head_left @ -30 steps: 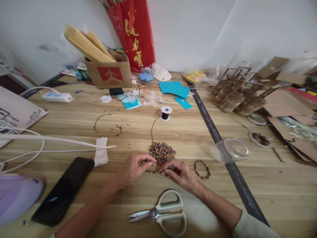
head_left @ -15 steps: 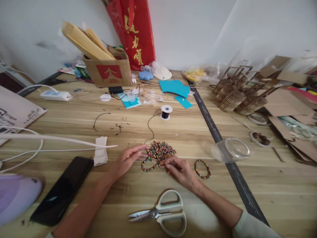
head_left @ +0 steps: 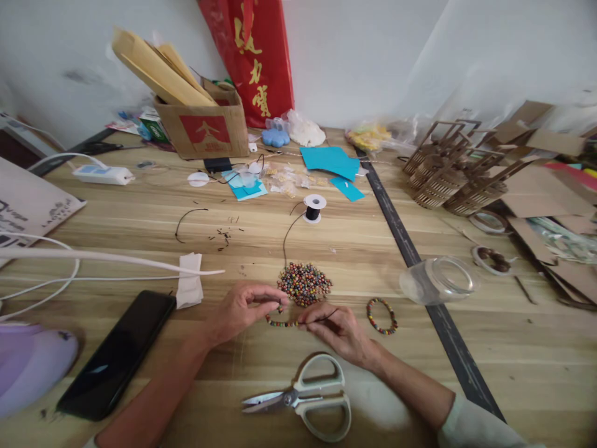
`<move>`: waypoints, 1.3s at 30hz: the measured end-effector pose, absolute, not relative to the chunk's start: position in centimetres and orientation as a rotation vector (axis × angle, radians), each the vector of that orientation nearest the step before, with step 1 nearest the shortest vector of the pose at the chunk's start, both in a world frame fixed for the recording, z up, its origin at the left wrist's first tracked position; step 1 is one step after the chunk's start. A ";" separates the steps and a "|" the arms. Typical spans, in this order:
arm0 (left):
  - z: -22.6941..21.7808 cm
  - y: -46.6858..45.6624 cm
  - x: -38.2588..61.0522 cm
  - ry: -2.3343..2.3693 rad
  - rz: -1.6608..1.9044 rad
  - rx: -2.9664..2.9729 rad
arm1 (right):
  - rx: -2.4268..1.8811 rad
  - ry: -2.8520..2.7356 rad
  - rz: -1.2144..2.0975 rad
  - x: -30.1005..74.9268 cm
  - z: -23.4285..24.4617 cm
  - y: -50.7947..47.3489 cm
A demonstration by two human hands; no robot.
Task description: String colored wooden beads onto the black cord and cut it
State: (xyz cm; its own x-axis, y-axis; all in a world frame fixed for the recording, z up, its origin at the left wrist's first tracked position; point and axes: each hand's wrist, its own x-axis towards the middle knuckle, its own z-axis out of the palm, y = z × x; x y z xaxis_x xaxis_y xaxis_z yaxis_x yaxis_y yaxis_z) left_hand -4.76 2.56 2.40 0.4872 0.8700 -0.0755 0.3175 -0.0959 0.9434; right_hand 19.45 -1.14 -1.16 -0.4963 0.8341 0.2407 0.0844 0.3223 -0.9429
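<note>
A string of small multicoloured beads (head_left: 282, 323) on black cord hangs in a shallow curve between my hands. My left hand (head_left: 240, 311) pinches its left end between thumb and fingers, where a short bit of dark cord shows. With closed fingertips my right hand (head_left: 338, 330) grips the black cord just past the last bead on the right, and the loose cord end sticks out over the fingers. Right behind the hands lies a pile of loose beads (head_left: 305, 284). A finished-looking bead bracelet (head_left: 382, 316) rests to the right of my right hand.
Scissors (head_left: 298, 398) lie partly open in front of me. A spool of black cord (head_left: 313, 209) stands behind the beads, its cord trailing to the pile. A clear jar (head_left: 438, 281) lies at right; a black phone (head_left: 116, 354) and white cables (head_left: 116, 258) are at left.
My left hand has drawn back from the bead pile and now pinches the left end of the string. The curved bead string has been lifted and straightened somewhat.
</note>
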 end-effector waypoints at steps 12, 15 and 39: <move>0.4 1.1 -2.0 1.073 0.881 1.913 | -0.942 -1.325 1.672 17.6 -1.8 -0.2; -0.3 0.7 -1.8 1.023 0.951 2.053 | -0.957 -1.288 1.701 17.2 -1.6 0.4; 1.4 0.1 -2.2 1.018 0.591 1.714 | -0.787 -1.322 1.647 17.7 0.3 0.3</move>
State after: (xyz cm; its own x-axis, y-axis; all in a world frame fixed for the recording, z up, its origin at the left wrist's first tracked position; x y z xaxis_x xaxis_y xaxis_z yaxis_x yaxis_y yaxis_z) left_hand -2.24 0.08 1.36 0.5237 0.8482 -0.0790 0.3515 -0.1307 0.9270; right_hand 17.67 0.32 0.30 -0.4320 0.9010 0.0390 -0.2332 -0.0698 -0.9699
